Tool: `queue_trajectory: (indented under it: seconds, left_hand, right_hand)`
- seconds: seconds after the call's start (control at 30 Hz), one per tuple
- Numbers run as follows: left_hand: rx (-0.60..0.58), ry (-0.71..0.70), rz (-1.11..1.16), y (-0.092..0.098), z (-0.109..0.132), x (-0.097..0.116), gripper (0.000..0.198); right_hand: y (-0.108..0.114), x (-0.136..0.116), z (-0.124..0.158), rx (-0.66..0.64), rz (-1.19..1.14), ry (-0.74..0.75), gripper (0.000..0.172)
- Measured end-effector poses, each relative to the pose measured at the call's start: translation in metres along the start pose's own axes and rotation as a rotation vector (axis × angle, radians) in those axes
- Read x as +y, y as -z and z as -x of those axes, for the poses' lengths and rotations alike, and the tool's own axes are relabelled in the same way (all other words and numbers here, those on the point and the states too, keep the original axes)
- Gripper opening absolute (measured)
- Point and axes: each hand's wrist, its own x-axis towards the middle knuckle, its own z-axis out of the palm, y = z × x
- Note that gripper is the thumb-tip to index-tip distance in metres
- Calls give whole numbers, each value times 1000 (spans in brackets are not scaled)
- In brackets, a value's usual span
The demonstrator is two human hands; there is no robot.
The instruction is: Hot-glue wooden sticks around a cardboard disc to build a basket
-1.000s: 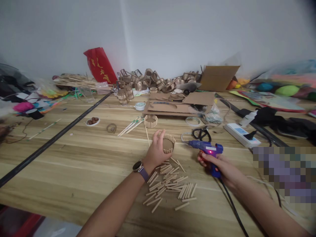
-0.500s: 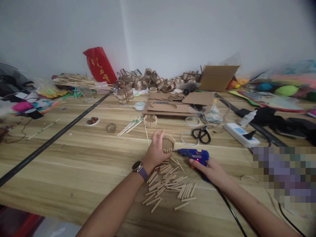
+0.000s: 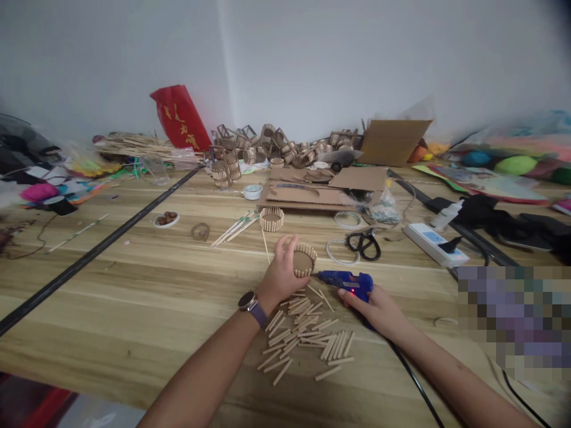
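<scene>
My left hand [image 3: 281, 267] is closed on the left side of a small round basket [image 3: 304, 261], a cardboard disc ringed with short wooden sticks. In my right hand [image 3: 379, 306] is a blue hot glue gun [image 3: 348, 282] with a lit red light. Its nozzle points left, right at the basket's lower right rim; whether it touches I cannot tell. Many loose short sticks [image 3: 307, 327] lie on the table just below both hands. A second stick-ringed basket [image 3: 272, 220] stands behind my left hand.
Black scissors [image 3: 364, 244] and rolls of tape [image 3: 342, 251] lie behind the glue gun. A white power strip [image 3: 436, 244] is at the right. Cardboard sheets [image 3: 307, 193] and a heap of finished little baskets [image 3: 285, 145] sit at the back. A bowl of brown beads [image 3: 166, 219] stands left.
The glue gun in my right hand has shifted slightly left, its nozzle closer to the basket's rim. My left hand and the basket have stayed in place.
</scene>
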Motion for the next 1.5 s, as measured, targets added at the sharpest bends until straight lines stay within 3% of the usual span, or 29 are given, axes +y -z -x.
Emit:
queue_trajectory:
  seconds: [0.93,1.27,1.5]
  left_hand:
    - [5,-29,-14,-1,0,-4,97]
    - [3,-26,-14,-1,1,-2,97]
    - [-2,-19,19,0,0,-1,97]
  right_hand:
    - [0,-5,0,-24,36,-26,46]
    - [1,-8,1,4,59,-2,37]
    - [1,-9,1,13,69,-5,43]
